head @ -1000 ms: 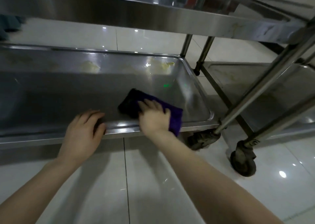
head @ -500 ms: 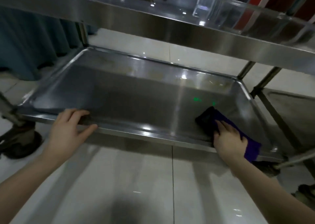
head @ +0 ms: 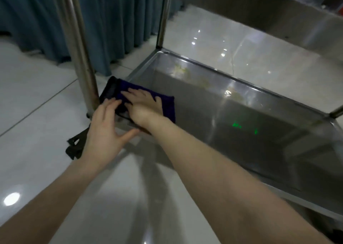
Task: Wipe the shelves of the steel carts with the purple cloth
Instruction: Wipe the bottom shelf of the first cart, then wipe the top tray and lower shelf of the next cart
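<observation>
Purple cloth lies flat at the near left corner of the bottom shelf, pinned under the right hand, whose fingers are stretched out and slightly spread, palm down, pressing rather than pinching. One end of the cloth runs beyond the fingertips and drapes over the shelf's end rim, close to the upright post. The left hand rests just beside it, fingers loosely spread on the rim by the cloth's edge and touching the right hand, thumb splayed out below the rim; whether it grips the cloth or only steadies the cart cannot be told.

Judging by the task, the step in hand is working this corner. To do it well, the palm should keep even pressure so the whole cloth bears on the steel, and the fingertips should push fabric into the angle where floor and rim meet, since dirt tends to collect there. Bracing the left hand on the rim should stop the wheeled cart from rolling under the stroke. Farther off from the fingers, along the far wall of the shelf, yellowish smears show; those probably call for firmer, shorter rubs than a single long sweep. Overlapping passes from this corner outward would avoid missed strips.
</observation>
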The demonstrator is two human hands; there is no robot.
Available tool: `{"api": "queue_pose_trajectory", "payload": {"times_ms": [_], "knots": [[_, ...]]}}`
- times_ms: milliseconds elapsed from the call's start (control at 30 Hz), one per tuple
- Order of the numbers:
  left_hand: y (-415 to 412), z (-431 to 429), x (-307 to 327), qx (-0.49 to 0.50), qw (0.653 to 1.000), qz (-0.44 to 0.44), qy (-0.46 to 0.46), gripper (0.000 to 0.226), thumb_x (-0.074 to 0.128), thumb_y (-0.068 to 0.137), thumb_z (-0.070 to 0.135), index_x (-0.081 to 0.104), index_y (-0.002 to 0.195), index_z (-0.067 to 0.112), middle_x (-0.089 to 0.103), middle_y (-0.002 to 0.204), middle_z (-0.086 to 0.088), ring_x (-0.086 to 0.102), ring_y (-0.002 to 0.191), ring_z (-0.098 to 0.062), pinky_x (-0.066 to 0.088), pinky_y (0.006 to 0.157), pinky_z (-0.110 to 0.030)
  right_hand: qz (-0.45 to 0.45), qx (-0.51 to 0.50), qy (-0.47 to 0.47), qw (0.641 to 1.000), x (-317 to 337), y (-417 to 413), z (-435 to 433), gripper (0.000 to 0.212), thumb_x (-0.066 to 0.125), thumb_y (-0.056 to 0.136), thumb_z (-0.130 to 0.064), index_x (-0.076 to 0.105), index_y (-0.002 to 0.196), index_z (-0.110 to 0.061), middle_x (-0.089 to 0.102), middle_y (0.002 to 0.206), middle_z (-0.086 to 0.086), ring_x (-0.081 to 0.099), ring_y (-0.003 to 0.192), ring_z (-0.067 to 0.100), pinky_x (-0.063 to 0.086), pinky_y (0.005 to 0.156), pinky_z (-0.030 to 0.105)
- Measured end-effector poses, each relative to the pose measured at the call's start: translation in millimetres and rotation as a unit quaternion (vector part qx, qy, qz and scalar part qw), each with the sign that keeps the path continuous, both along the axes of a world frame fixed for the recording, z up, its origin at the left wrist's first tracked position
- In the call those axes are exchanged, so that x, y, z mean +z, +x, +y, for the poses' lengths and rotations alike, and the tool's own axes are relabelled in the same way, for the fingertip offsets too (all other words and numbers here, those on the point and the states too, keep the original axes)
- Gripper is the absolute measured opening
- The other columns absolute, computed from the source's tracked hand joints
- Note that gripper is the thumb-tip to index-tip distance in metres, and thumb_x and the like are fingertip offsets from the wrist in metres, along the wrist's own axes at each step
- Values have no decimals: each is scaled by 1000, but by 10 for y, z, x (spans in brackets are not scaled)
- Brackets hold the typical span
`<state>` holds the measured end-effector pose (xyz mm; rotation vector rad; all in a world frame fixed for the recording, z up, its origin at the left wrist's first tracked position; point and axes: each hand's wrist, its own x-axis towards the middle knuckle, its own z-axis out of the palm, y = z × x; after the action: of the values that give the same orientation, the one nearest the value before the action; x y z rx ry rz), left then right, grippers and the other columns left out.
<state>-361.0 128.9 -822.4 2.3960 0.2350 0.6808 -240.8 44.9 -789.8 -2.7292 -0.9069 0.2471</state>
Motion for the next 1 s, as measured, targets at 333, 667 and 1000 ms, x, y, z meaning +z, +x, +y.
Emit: {"api": "queue_pose_trajectory", "payload": {"times_ms": [333,667,1000], "knots": [[-46,-13,-26,12,1000,13,14,77,75,74,45,44,138,14,39,141,-5,36,134,-22,31,112,-36,-38,-162,-12,986,105,748,-1321,47,37,102,-39,32,148,-33,30,156,-7,27,142,19,25,114,48],[-118,-919,203,-71,989,40,123,60,73,79,29,52,130,6,47,132,-20,43,126,-39,39,103,-51,-68,-301,-100,946,164,-324,-3598,45,34,103,-39,32,148,-37,32,154,-11,34,137,18,33,106,39],[-691,-1839,1342,-239,909,301,163,66,54,91,32,24,149,28,43,141,1,46,124,-24,44,93,-34,59,-73,-175,980,988,-1164,-3586,27,46,96,-16,54,122,-18,60,119,10,57,107,30,41,76,33]]}}
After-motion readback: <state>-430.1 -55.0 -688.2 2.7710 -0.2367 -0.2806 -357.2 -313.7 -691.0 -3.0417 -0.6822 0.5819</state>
